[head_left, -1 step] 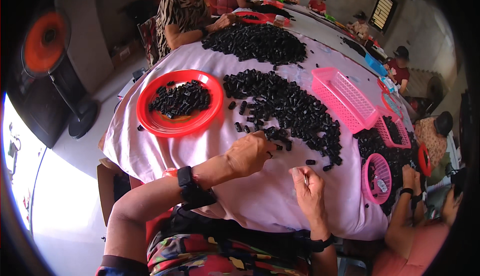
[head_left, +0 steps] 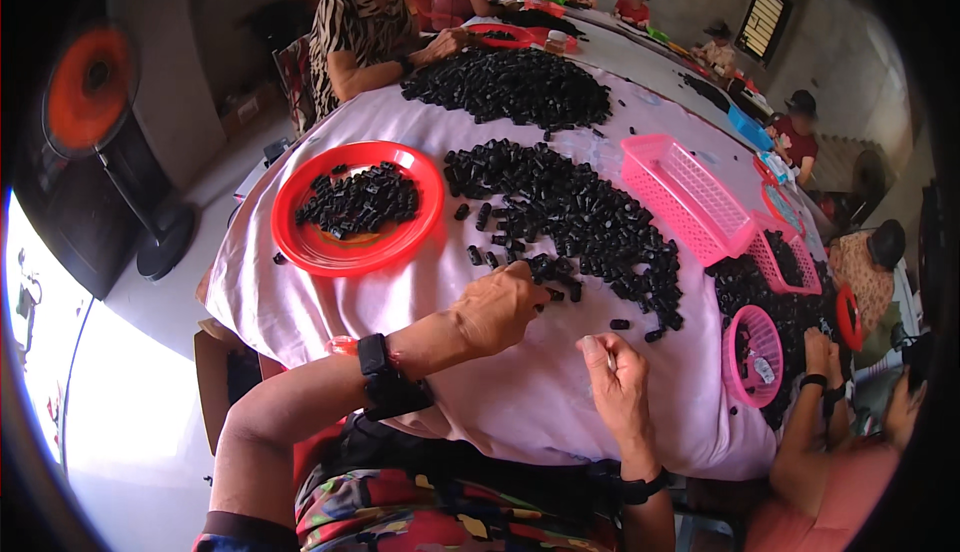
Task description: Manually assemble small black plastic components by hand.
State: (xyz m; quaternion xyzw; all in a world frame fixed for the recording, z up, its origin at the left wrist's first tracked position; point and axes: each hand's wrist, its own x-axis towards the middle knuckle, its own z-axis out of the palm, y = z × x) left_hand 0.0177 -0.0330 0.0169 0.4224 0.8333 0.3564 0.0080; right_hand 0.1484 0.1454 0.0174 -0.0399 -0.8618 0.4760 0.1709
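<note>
My left hand (head_left: 495, 307), a black band on its wrist, reaches over the near edge of a pile of small black cylindrical pieces (head_left: 580, 212). Its fingers are curled down and closed; a small black piece shows at the fingertips, partly hidden by the hand. Closer to me and to the right, my right hand (head_left: 620, 382) is raised with thumb and fingers pressed together. Something thin and pale shows by its thumb, too small to name. A red round plate (head_left: 290, 237) with more black pieces lies to the left.
Pink baskets (head_left: 690, 202) stand on the right of the pink cloth (head_left: 480, 392). A larger black heap (head_left: 510, 87) lies farther back, where a person in a patterned shirt (head_left: 360, 37) works. Another person's hands (head_left: 825, 362) are at right. A fan (head_left: 95, 82) stands left.
</note>
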